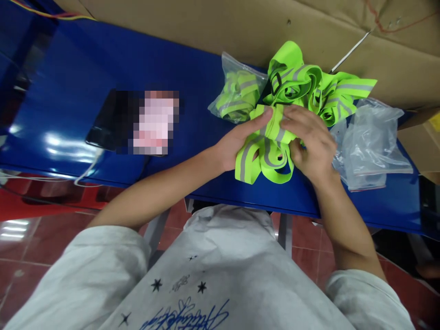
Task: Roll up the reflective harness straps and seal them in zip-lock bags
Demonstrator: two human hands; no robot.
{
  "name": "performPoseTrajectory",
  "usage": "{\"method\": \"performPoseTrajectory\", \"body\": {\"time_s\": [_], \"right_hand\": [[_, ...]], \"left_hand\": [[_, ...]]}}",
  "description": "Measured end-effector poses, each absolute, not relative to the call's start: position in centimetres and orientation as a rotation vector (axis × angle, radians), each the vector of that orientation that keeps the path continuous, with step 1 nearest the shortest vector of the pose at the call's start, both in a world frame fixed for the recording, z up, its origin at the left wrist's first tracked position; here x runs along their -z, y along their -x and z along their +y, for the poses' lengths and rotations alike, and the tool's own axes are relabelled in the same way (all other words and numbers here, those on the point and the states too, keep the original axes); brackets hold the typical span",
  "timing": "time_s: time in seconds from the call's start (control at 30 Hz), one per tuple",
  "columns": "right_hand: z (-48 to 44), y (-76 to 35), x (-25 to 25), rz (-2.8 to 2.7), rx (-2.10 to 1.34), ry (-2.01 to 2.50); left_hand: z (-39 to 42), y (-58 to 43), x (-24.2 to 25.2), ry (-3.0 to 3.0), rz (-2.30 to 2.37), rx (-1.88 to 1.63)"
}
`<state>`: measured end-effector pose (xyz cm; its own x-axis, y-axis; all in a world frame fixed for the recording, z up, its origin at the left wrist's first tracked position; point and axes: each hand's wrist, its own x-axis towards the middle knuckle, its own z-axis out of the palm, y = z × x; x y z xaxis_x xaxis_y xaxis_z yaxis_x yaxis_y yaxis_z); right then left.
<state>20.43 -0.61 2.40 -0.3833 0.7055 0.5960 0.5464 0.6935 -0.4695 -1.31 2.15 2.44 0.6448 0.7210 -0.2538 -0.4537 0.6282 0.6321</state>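
A neon yellow-green reflective strap [245,162] with a grey stripe is bunched in loops between my hands, above the front part of the blue table. My left hand [237,140] is closed on its left side, the thumb lying over the folds. From the right, my right hand [311,140] grips the same strap with bent fingers, some of them hidden. Just behind lies a loose pile of similar straps [295,78]. To the left of that pile, a clear zip bag [239,89] contains another coiled strap.
Several clear plastic bags [374,142] lie right of my right hand. A black device [106,121] with a white cable and a pixelated object [154,121] rest on the blue table [192,78] at left. Brown cardboard [213,23] borders the back; a carton [421,142] stands far right.
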Motion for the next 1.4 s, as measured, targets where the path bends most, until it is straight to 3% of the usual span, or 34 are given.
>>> {"method": "performPoseTrajectory", "body": {"time_s": [0.2, 0.57, 0.77, 1.1, 1.4], "right_hand": [[-0.6, -20.5, -3.3, -1.970, -0.599, 1.021], [-0.4, -21.4, -1.7, -1.907, -0.462, 1.206], [0.4, -21.6, -1.4, -1.886, -0.849, 1.165], [-0.8, -19.8, -1.7, -1.817, -0.426, 1.242], [-2.0, -18.8, -2.2, -1.830, 0.119, 1.216]], "left_hand": [[2.6, 1.6, -2.0, -0.701, 0.533, -0.742], [3.1, 2.4, -0.8, -0.886, 0.716, -0.647], [2.6, 2.0, -0.6, -0.920, 0.687, -0.635], [2.4, 0.7, -0.4, -0.675, 0.584, -0.800], [2.1, 0.8, -0.3, -0.529, 0.310, -0.573]]}}
